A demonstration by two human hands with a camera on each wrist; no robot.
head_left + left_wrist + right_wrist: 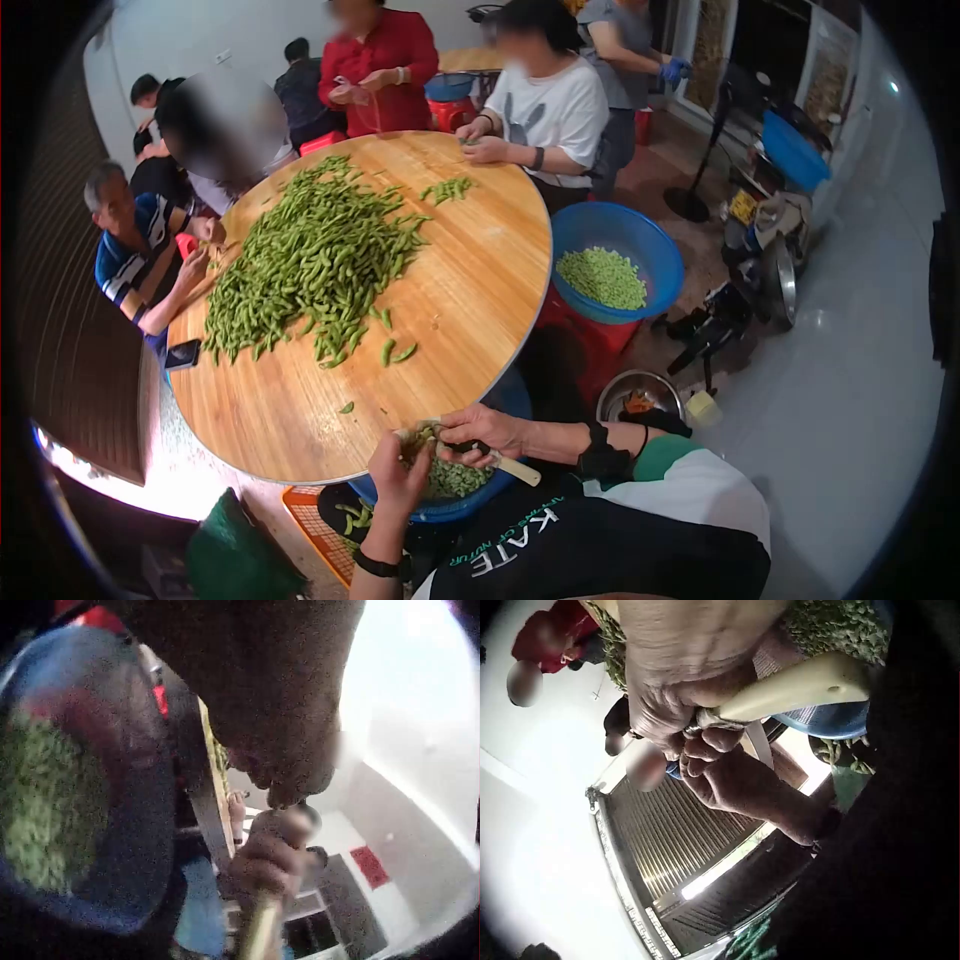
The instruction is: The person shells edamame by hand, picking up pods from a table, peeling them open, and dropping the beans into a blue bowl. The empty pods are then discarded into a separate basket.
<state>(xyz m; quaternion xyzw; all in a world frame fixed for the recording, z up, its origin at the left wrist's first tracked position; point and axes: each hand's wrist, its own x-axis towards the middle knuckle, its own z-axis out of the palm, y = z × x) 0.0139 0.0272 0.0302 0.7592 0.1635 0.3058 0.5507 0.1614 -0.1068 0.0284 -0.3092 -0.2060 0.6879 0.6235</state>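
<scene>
In the head view the right hand (480, 432) grips a tool by its pale handle (518, 471), also seen in the right wrist view as a cream handle (802, 690). The left hand (398, 478) meets it fingertip to fingertip, its fingers curled around something small and greenish, apparently a pod (424, 432); details are hidden. Below both hands, a blue basin (505, 478) holds shelled green beans (455, 480). A big heap of green pods (310, 250) lies on the round wooden table (470, 290), with a few loose pods (403, 354) near its edge.
Several people sit or stand around the table. A phone (183, 354) lies at its left edge. To the right are a blue tub (655, 262) with beans on a red stool, a metal bowl (610, 397) and a standing fan (690, 203). An orange crate (310, 520) stands lower left.
</scene>
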